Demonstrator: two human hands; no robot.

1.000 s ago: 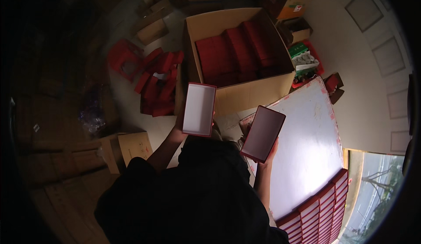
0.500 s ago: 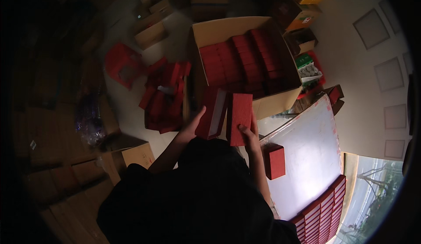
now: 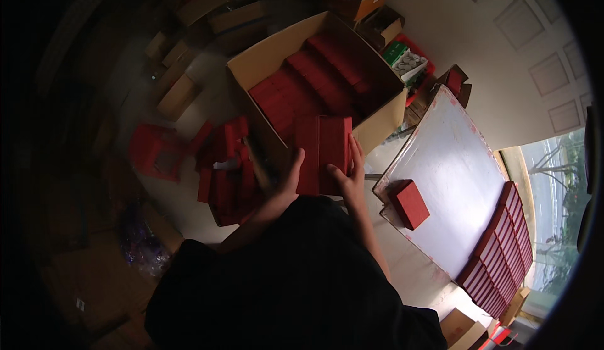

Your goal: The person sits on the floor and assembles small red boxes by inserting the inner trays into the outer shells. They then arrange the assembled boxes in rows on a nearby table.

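Two long red boxes are held side by side in front of my body, touching along their long edges. My left hand (image 3: 286, 186) grips the left red box (image 3: 307, 152) from its outer side, thumb up along the edge. My right hand (image 3: 350, 177) is closed round the right red box (image 3: 333, 139), its thumb across the front face and its fingers behind the outer edge. Their undersides and any openings are hidden. Just beyond them stands a large open carton (image 3: 384, 123) filled with rows of similar red boxes.
A white-topped table (image 3: 450, 167) at the right bears a single red box (image 3: 410, 204) and stacked rows of red boxes (image 3: 500, 252) along its far right edge. To the left are a pile of loose red box parts (image 3: 229, 180) and a red plastic stool (image 3: 151, 152).
The two boxes, apart and angled before with a pale inside showing in the left one, now stand edge to edge. My view has turned, shifting the table and carton in the picture.
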